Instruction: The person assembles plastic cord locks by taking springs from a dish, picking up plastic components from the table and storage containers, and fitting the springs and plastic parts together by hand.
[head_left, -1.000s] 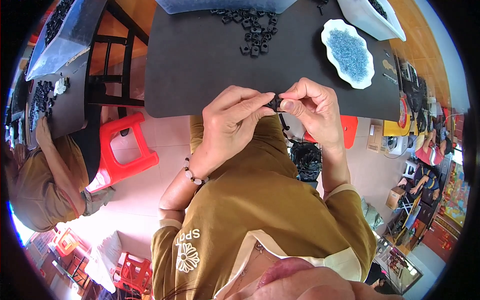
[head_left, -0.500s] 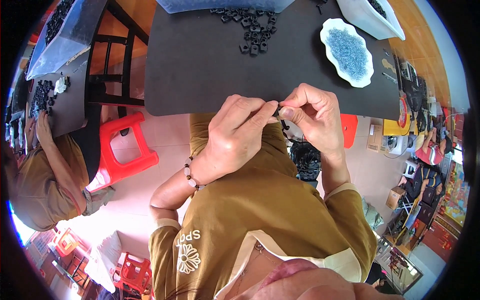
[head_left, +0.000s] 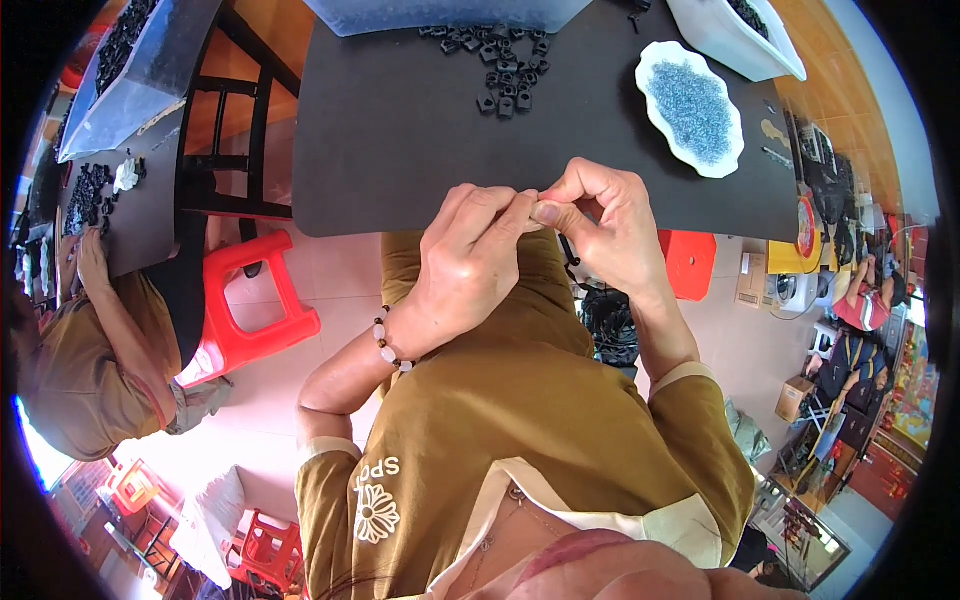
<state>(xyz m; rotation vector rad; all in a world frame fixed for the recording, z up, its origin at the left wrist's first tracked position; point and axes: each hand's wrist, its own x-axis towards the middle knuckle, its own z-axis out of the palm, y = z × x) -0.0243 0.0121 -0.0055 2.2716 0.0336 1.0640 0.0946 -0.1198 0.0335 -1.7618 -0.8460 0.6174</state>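
Just over the front edge of the black table (head_left: 400,150), my left hand (head_left: 468,255) and my right hand (head_left: 605,225) meet at their fingertips. Both are closed in a pinch around a small black piece. The fingers now hide nearly all of it, so its shape does not show. Ahead of them lies a loose heap of small black plastic pieces with holes (head_left: 508,72). To the right of the heap, a white scalloped dish (head_left: 648,108) holds many tiny clear bluish bits (head_left: 690,112).
A translucent bin (head_left: 450,14) stands at the table's far edge, with a white tub (head_left: 735,40) of black parts at far right. Red stools (head_left: 255,310) flank the table. On the left, another person (head_left: 95,350) works at a second table beside a large bin (head_left: 130,80).
My fingertips have drawn closer together and shifted slightly left and away from me. The black piece, visible between them before, is now covered. The view has shifted slightly.
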